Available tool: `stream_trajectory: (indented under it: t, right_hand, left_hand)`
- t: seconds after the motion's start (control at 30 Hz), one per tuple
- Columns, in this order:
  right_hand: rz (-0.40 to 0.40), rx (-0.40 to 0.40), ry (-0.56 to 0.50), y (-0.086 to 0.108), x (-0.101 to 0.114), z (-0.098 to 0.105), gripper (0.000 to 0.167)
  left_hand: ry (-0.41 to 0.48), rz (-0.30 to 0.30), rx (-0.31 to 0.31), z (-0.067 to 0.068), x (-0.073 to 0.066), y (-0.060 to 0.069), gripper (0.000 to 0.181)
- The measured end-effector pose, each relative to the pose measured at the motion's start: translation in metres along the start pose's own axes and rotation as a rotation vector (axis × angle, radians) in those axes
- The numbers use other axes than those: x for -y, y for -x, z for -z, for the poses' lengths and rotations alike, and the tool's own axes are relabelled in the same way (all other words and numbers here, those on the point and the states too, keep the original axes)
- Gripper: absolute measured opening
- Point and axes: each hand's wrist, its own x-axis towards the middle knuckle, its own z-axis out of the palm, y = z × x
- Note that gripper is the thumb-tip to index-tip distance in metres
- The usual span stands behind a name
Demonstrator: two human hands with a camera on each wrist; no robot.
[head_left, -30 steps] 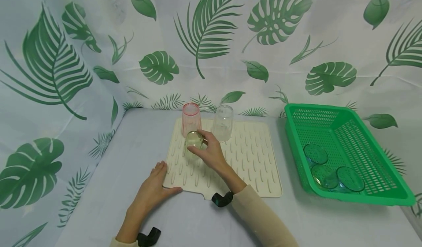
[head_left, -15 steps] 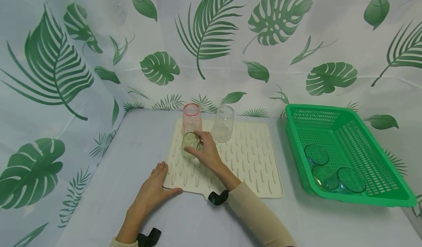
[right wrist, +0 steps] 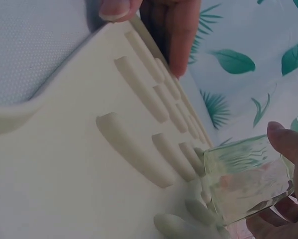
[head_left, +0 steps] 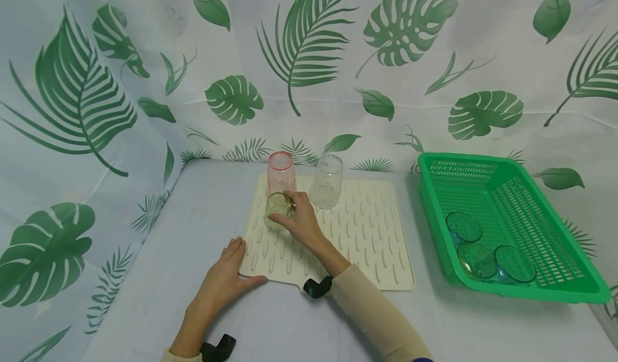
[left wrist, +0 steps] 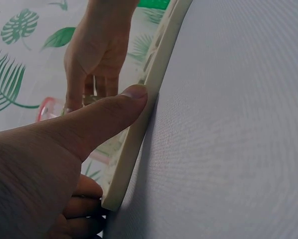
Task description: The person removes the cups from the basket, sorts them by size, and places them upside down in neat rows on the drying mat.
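1. Pale green glass makes up the small tumbler [head_left: 277,204], the thing being handled; in the head view it sits just left of the frame's centre, over the left part of the cream ridged mat [head_left: 364,249].
2. The right hand [head_left: 303,221] grasps the tumbler, with thumb and fingers on opposite sides. In the right wrist view the tumbler's far end appears to meet the ridges at lower right; whether its full weight rests there, I cannot tell.
3. The left hand [head_left: 229,268], at lower left of the head view, grasps no glass. Its thumb lies along the mat's near edge and its fingers reach the left edge, a sensible brace against sliding.
4. The step in hand seems to be seating the tumbler. Done well, it calls for a level end bearing on several ridges, a check for wobble, and only then a loosening of the fingers.
5. Beyond it stands the pink glass [head_left: 281,171], overlapped by the tumbler from above; the gap is hard to judge, so any sideways nudge should be small. The clear glass [head_left: 328,185] stands to its right, and the fingers would best lift away without brushing it.
6. Three glasses [head_left: 514,264] lie in the green basket [head_left: 531,293] at right.
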Motion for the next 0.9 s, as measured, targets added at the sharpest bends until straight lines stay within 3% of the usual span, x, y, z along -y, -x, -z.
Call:
stream_trajectory:
  t: [0.33, 0.9]
  right_hand:
    - [-0.004, 0.005, -0.019, 0.004, 0.001, 0.005, 0.079]
    - [0.024, -0.009, -0.016, 0.020, 0.011, 0.035, 0.071]
  left_hand:
    - [0.000, 0.004, 0.006, -0.001, 0.000, 0.000, 0.108]
    - [0.009, 0.007, 0.010, 0.000, 0.001, 0.001, 0.107]
